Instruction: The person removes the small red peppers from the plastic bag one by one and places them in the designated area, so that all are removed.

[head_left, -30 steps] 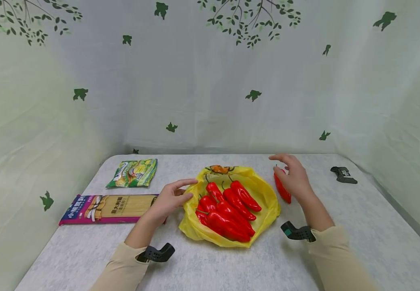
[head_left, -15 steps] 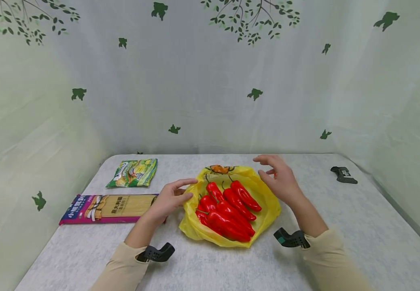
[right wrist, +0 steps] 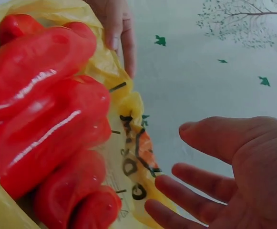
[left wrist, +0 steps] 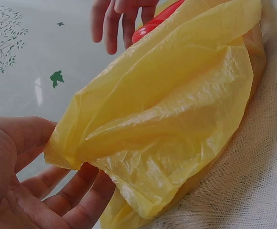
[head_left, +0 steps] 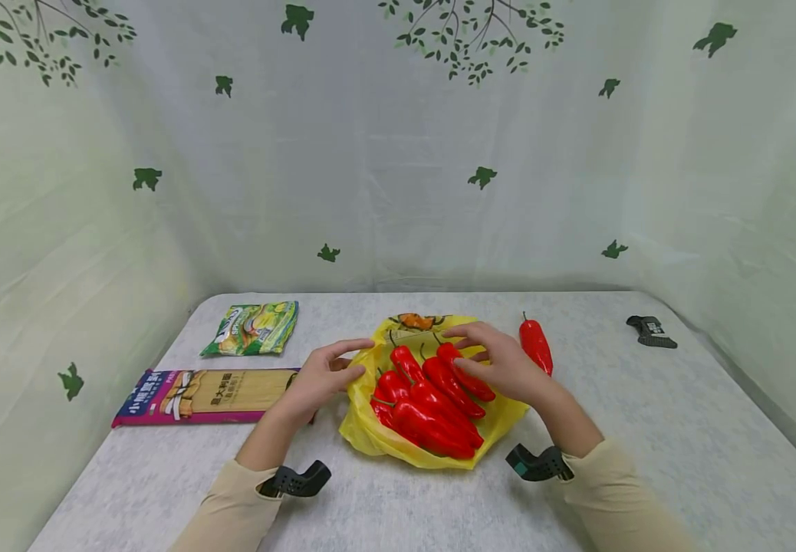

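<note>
A yellow plastic bag [head_left: 363,437] lies with its mouth spread wide, holding several glossy red peppers [head_left: 432,429]. My left hand [head_left: 322,379] pinches the bag's left rim between thumb and fingers; the left wrist view shows the gathered film [left wrist: 148,129] there. Over the bag's right half, my right hand [head_left: 498,360] hovers above the upper right pepper and hides part of the rim. The right wrist view shows its spread fingers [right wrist: 190,195] with nothing between them, beside the printed edge of the bag. One more red pepper [head_left: 534,343] lies outside, just right of the bag.
A long packet of noodles [head_left: 232,395] lies left of the bag, partly behind the left hand. Farther back is a green snack packet [head_left: 256,330]. A small black object with a white label [head_left: 652,332] sits at the right. Leaf-patterned curtains [head_left: 405,192] enclose the table.
My right hand has moved left, away from beside the lone pepper, to over the peppers in the bag. The lone pepper stays on the table. My left hand keeps its place.
</note>
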A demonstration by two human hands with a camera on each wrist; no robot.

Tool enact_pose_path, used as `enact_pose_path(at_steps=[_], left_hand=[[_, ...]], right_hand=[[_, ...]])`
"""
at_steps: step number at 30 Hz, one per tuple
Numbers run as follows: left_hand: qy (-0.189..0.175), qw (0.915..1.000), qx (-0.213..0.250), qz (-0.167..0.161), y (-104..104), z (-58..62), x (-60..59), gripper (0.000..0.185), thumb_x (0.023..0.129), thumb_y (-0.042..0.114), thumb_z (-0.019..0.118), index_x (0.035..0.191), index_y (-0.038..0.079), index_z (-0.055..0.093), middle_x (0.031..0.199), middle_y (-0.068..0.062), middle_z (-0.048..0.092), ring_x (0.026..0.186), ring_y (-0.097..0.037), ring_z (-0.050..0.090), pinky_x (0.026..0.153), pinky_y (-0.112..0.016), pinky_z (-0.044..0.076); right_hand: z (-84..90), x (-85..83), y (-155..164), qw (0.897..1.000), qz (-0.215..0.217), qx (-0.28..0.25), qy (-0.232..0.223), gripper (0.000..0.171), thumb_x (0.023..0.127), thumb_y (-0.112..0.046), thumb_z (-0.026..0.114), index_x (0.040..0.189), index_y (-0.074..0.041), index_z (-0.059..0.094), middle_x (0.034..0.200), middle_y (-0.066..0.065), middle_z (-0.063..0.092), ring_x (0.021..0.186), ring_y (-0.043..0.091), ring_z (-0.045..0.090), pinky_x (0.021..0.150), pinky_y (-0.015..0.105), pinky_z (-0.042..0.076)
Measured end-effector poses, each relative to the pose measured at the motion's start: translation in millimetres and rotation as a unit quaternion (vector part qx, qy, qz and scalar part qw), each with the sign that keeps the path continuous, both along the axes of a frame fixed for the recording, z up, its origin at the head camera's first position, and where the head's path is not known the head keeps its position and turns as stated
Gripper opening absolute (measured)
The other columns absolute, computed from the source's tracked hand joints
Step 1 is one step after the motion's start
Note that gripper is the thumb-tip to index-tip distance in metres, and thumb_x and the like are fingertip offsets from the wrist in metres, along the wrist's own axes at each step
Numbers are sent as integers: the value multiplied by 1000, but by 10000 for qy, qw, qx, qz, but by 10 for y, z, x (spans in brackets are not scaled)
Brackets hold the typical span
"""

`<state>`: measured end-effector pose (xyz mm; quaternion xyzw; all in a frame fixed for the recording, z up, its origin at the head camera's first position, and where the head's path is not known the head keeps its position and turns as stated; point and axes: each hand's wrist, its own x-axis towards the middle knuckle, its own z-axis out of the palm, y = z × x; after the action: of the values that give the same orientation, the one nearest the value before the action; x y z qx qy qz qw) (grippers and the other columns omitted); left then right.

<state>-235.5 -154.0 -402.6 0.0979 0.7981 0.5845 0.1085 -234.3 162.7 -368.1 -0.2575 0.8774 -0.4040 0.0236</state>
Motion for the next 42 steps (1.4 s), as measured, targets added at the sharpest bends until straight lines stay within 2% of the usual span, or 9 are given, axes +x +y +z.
enact_pose_path(at_steps=[6,10,14,20,28,33,42], left_hand=[[16,10000,-12,-29,-4,-5,-2,43,98,15,62,140,19,58,144,-14,55,102,-19,63,78,-28,59],[26,10000,-34,2,-7,-3,-3,42,98,16,63,140,19,58,144,-14,55,101,-17,63,77,-27,58],[74,10000,-27,-51,-14,-9,1,44,98,16,63,141,17,57,143,-16,55,100,-17,63,77,-27,58],[119,9999,-63,-77,-19,-11,12,44,98,17,63,142,16,57,145,-16,54,102,-19,62,77,-26,57],[80,9999,-121,-63,-21,-2,9,44,98,18,63,142,17,56,146,-15,53,104,-20,62,80,-28,57],[82,9999,-91,-84,-22,-8,3,44,98,17,63,142,16,56,147,-15,52,102,-20,61,79,-26,57],[6,10000,-38,-15,-11,-8,-5,43,98,16,63,140,18,58,145,-14,54,104,-18,63,81,-29,58]], right_hand=[[-104,8,-110,9977,569,371,-61,46,93,-14,69,138,-17,57,134,10,62,113,27,64,88,37,59],[-160,23,-168,9955,734,566,-180,49,92,-17,72,138,-16,57,125,7,65,106,22,64,81,26,58],[-207,43,-218,9943,808,632,-278,48,90,-20,74,136,-17,60,114,1,65,99,17,62,77,21,55],[-269,50,-262,9929,876,771,-221,46,88,-20,76,133,-19,62,103,-5,63,95,17,58,78,23,52],[-297,60,-286,9916,844,950,-220,44,88,-20,77,130,-21,64,102,-6,61,96,16,55,81,28,51],[-299,66,-290,9918,791,953,-303,43,87,-20,77,128,-23,64,103,-7,61,97,15,54,81,29,51],[-293,64,-290,9937,821,753,-144,42,87,-18,78,126,-24,65,113,-5,63,104,15,58,89,33,54]])
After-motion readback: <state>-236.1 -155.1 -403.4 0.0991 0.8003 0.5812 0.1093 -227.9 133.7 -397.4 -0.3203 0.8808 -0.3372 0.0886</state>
